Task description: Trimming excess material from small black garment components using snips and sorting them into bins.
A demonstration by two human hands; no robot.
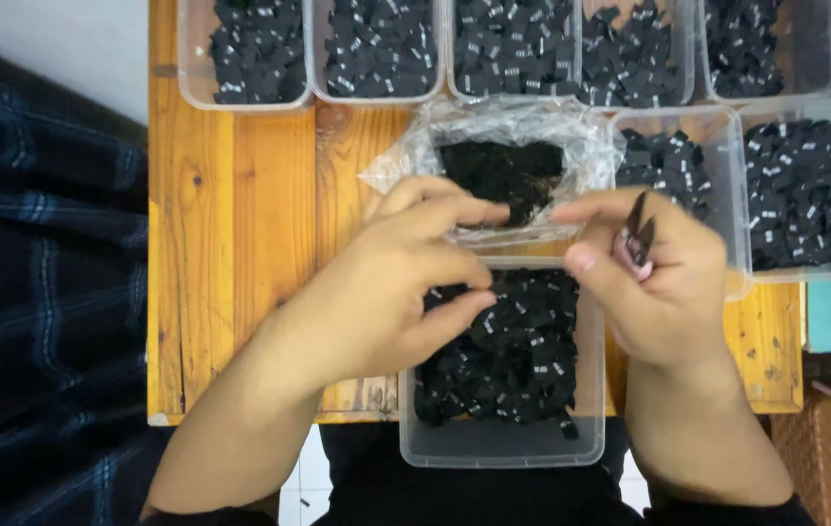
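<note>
Two hands meet over the near clear plastic tub (501, 443) of small black fabric labels (513, 356): the left hand (381, 292) pinches its fingertips together, on what I cannot tell, and the right hand (664, 287) is closed on small dark snips (637, 237), their blades mostly hidden. Eight more clear tubs, six in the back row (245, 97) cut off by the top edge and two at right (727, 185), hold similar labels on the wooden table (230, 244), beside one crinkled clear bag (522, 146) with a black heap inside.
</note>
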